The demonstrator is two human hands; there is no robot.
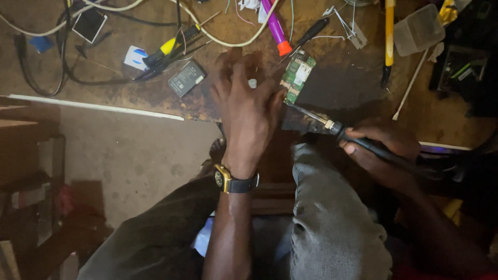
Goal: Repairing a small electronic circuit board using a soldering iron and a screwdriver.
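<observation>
Right now you are in the soldering step, as far as the view lets me judge. Starting at the left, a dark flat battery point(187, 78) lies on the worn brown workbench point(129, 88), just beside a tangle of black and white cables point(67, 57) and a yellow-handled tool point(168, 46). Your left hand point(248, 111), watch point(228, 180) on the wrist, lies palm down with fingers spread and curled over the bench edge, its fingertips touching the lower end of the small green circuit board point(298, 75) to pin it; it grips nothing. A pink marker point(276, 26) lies just above the board. Your right hand point(381, 148) is closed around the black handle of the soldering iron point(337, 128), whose metal tip reaches the board's lower edge. Further right stand a yellow rod point(389, 36) and a clear plastic box point(418, 29). Next, I judge, you need a steady tip and firm pressure on the board.
</observation>
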